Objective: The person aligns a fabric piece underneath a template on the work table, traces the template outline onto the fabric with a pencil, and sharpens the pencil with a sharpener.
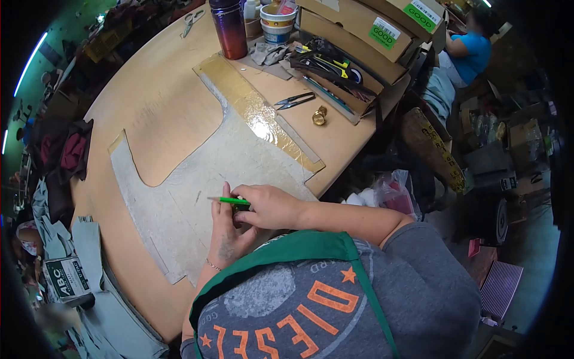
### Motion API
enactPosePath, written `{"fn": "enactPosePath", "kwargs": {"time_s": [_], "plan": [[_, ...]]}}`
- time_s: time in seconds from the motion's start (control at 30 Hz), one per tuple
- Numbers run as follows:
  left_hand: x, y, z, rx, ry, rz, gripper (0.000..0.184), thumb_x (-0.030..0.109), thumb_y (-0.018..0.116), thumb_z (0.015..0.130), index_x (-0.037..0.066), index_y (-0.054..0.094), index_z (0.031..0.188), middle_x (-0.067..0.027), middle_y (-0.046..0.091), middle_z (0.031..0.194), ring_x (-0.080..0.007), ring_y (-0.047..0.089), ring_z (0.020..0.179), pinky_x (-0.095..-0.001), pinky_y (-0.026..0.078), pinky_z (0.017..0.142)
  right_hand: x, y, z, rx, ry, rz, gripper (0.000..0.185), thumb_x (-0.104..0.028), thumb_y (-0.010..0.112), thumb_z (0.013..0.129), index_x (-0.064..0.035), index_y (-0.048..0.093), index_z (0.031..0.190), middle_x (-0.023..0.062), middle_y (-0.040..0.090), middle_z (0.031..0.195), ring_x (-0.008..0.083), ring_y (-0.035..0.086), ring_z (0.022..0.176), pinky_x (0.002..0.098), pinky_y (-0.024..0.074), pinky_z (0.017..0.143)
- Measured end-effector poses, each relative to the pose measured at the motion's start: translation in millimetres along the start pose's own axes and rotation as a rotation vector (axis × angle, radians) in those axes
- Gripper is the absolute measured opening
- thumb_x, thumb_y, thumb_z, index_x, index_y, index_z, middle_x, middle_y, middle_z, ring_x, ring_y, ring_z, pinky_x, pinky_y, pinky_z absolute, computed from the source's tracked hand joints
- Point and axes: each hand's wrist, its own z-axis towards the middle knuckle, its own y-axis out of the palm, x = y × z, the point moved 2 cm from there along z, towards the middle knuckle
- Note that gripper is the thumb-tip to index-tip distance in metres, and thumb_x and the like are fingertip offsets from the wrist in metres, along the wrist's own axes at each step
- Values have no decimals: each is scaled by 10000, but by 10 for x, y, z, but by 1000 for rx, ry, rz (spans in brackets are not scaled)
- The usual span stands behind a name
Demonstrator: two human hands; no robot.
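A green pencil [235, 201] sticks out leftward from my right hand [272, 206], whose fingers are closed around it. My left hand [227, 236] meets the right one, its fingers bent and touching the pencil. Between the two hands, what the left fingers hold is mostly hidden. Under both hands lies a large greyish-white pattern piece [179, 194] with a deep curved cutout. Glossy yellowish tape [254, 113] covers its upper right strip, and a smaller taped patch [118, 145] covers its left tip.
Thread snips [295, 100] and a brass-coloured weight-like piece [320, 116] lie on the wooden table [155, 102]. Behind them stand a tool box [338, 90], cardboard boxes [353, 33], a purple-red tumbler [230, 30] and scissors [192, 21]. Grey cut pieces [113, 299] hang at left. Another person [469, 54] sits at right.
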Motion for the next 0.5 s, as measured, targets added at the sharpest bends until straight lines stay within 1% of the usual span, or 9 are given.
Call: {"fn": "enactPosePath", "kwargs": {"time_s": [0.13,0.17,0.2,0.27,0.3,0.33,0.37,0.43,0.5], "plan": [[62,-7,-8,-104,-3,-62,935,99,716,640,21,100,1339,-122,303,1125,-206,447,939,-287,420,773,-59,-184,-14,-63,110,201,336,-185,620,722,-28,496,992,158,576,828,273,578,714,347,451,638],[84,-38,-13,-91,-26,-72,928,100,713,643,30,104,1341,-127,284,1160,-210,452,948,-297,417,780,-74,-299,-13,29,99,152,328,-171,620,730,-43,506,1010,138,576,817,204,570,695,310,447,634],[114,-76,-27,-78,-48,-83,922,100,709,647,40,108,1343,-132,264,1195,-215,457,957,-307,413,787,22,-454,24,112,116,226,343,-155,633,734,-31,510,1029,121,583,825,160,563,711,285,450,643],[91,-143,-56,-14,-95,-55,906,97,701,653,56,118,1346,-137,234,1247,-220,466,967,-321,409,793,168,-926,14,449,137,201,364,-116,639,751,-15,506,1075,72,582,865,102,534,785,243,442,710],[44,-211,-79,35,-119,-14,898,93,697,656,62,125,1347,-137,224,1264,-220,470,968,-325,408,791,273,-1185,-19,616,146,70,338,-100,636,744,-30,530,1058,82,585,889,129,550,809,259,440,727],[3,-281,-104,82,-142,30,889,90,692,659,68,131,1348,-137,213,1281,-221,474,970,-329,407,790,296,-1453,-79,753,60,-202,308,-114,630,733,-51,546,1023,104,583,882,196,560,802,296,447,716],[-12,-349,-134,144,-148,81,796,77,669,675,56,213,1327,-144,234,1288,-233,469,977,-337,406,807,290,-1694,-160,884,-29,-477,279,-128,625,721,-71,563,988,125,580,876,263,570,795,333,454,704],[-183,-487,-236,214,-89,253,704,63,652,684,45,293,1288,-160,262,1281,-251,464,994,-346,400,831,425,-2027,-296,1005,12,-748,308,-124,634,707,-111,573,1009,92,566,875,277,558,811,344,454,716],[-310,-598,-338,259,-36,432,615,49,636,691,34,364,1242,-176,283,1274,-271,456,1014,-353,392,854,531,-2203,-361,1033,113,-820,299,-134,624,715,-117,576,1009,93,549,855,282,552,806,363,446,722]]}}
